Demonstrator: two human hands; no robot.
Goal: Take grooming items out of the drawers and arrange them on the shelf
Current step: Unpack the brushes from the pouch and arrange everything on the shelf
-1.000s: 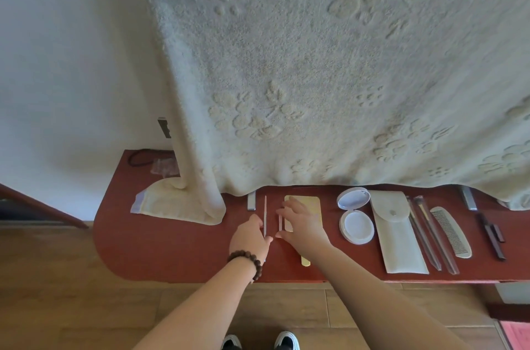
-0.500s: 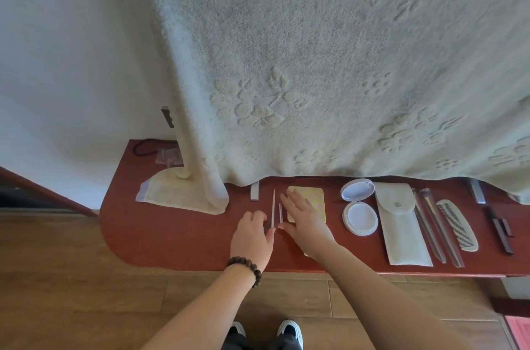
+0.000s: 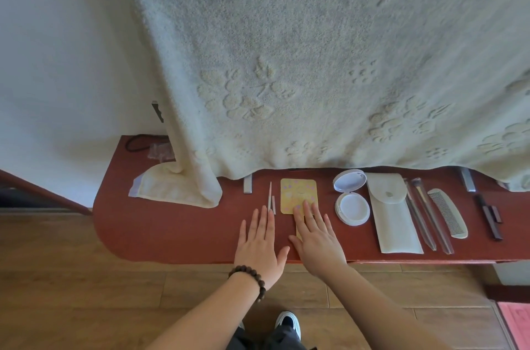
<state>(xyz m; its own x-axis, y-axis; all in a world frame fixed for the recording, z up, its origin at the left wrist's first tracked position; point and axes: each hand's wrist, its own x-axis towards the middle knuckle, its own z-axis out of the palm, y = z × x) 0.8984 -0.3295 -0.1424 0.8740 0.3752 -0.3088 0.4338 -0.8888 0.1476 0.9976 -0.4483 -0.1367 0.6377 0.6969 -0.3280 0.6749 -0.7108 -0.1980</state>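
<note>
Both hands lie flat, holding nothing; right hand (image 3: pixel 317 235) covers the mirror (image 3: pixel 298 195) handle (lengthwise away), left hand (image 3: pixel 259 240) beside tweezers (image 3: pixel 270 197).

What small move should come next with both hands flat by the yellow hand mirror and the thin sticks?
Probably lift both hands away. The left hand and right hand lie open with no grip on anything. The thin sticks and yellow hand mirror already lie roughly parallel on the red shelf, in line with the compact, pouch and comb. The right hand's fingers rest on the mirror's lower part.
</note>
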